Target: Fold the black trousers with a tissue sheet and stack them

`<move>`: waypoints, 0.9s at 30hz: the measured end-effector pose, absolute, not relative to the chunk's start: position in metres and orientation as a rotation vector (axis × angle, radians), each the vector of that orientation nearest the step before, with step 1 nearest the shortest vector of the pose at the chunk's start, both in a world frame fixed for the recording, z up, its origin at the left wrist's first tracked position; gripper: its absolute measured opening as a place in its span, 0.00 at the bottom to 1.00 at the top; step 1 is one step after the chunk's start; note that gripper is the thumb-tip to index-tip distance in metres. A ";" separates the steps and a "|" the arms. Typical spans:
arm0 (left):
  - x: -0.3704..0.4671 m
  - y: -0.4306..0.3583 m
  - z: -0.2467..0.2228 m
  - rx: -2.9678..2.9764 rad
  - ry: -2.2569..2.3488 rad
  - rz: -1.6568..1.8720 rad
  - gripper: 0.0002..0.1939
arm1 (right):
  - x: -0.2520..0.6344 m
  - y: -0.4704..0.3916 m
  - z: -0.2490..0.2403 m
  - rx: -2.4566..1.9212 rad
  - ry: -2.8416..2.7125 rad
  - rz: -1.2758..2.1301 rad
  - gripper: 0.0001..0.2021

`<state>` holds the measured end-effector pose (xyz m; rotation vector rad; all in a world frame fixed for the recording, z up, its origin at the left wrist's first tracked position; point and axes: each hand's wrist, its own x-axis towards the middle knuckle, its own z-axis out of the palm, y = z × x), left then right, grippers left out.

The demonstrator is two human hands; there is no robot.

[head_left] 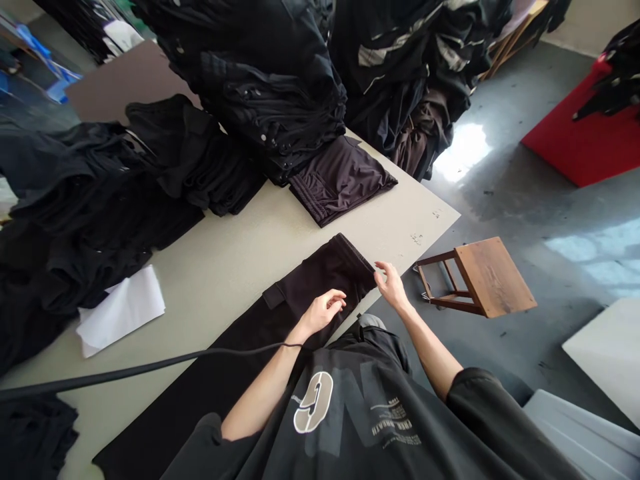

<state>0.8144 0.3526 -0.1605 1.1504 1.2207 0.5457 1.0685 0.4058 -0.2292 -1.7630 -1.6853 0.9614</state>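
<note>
A pair of black trousers (320, 273) lies stretched along the near edge of the table, its elastic waistband (356, 252) toward the right. Above the upper part of the trousers is my left hand (325, 312), fingers loosely bent and thumb apart, with nothing visible in it. My right hand (391, 285) is at the near end of the waistband, fingers and thumb apart; whether it touches the cloth is hard to tell. Just beyond lies a folded dark pair of trousers (347, 177) with a gathered waistband.
Tall stacks of folded black garments (270, 100) stand at the back of the table (220, 257), with more piles (100, 193) at left. White paper (123, 310) lies there. A black cord (150, 365) crosses near my left wrist. A wooden stool (495, 277) stands right of the table.
</note>
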 end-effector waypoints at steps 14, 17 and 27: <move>0.759 0.300 -0.210 1.224 1.647 0.399 0.09 | 1.007 0.441 -0.232 -2.211 -2.112 0.807 0.21; 0.743 0.280 -0.224 1.243 1.780 0.423 0.10 | 1.014 0.446 -0.235 -2.263 -2.019 0.914 0.24; 0.616 0.151 -0.245 0.974 2.675 0.331 0.17 | 0.984 0.439 -0.245 -2.158 -2.320 0.447 0.41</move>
